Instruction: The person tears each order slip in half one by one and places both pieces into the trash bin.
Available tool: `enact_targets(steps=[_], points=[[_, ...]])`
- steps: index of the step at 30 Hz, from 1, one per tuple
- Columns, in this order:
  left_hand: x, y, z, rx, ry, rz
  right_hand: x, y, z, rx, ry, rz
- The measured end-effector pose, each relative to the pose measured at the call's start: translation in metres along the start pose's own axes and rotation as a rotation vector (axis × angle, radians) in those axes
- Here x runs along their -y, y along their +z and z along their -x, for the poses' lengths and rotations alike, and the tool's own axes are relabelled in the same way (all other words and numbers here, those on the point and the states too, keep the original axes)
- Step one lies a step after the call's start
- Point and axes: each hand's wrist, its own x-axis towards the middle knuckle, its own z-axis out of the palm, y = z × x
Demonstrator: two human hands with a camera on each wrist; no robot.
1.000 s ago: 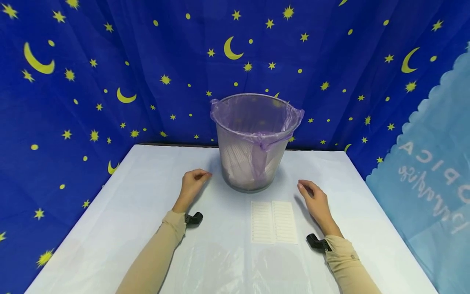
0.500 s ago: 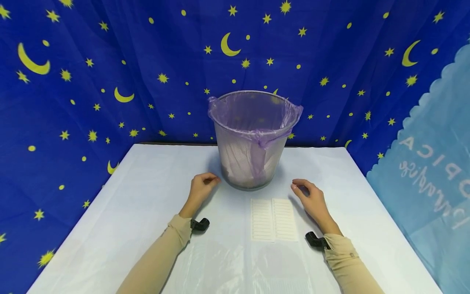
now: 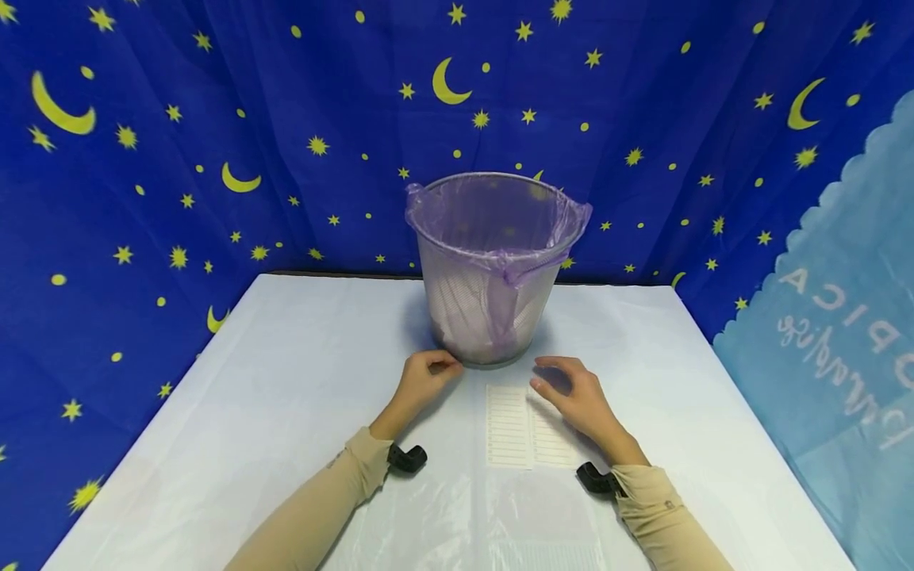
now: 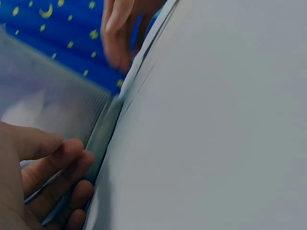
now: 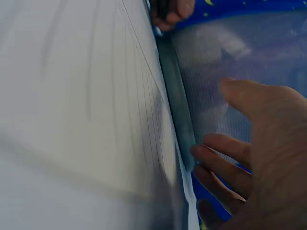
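A wire-mesh wastebasket (image 3: 457,309) stands at the table's far middle. A purple plastic bag (image 3: 503,305) lines it, folded over the rim and bunched at the front. My left hand (image 3: 417,385) is at the lower left of its base, thumb close to the loosely bent fingertips, nothing held. In the left wrist view those fingers (image 4: 72,153) overlap the basket's bottom edge. My right hand (image 3: 585,404) hovers right of the base with thumb and fingers apart, partly covering a lined paper sheet (image 3: 550,444). A second, similar sheet (image 3: 508,428) lies just left of it.
White plastic covers the table (image 3: 286,381). A blue curtain (image 3: 321,79) with moons and stars hangs behind and to the left. At the right is a light-blue cloth (image 3: 857,317) with lettering. Each wrist wears a black camera mount (image 3: 408,460).
Both hands have moved inward toward the basket's base, the left one rightward and slightly nearer, the right one leftward. The right thumb and fingers have spread wider. Basket and sheets stay put.
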Motion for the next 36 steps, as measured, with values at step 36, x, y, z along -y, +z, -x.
enact_targets(steps=[36], points=[[-0.009, 0.017, 0.008, 0.13, 0.044, 0.063, 0.019, 0.018, 0.005, 0.061, -0.09, 0.009]])
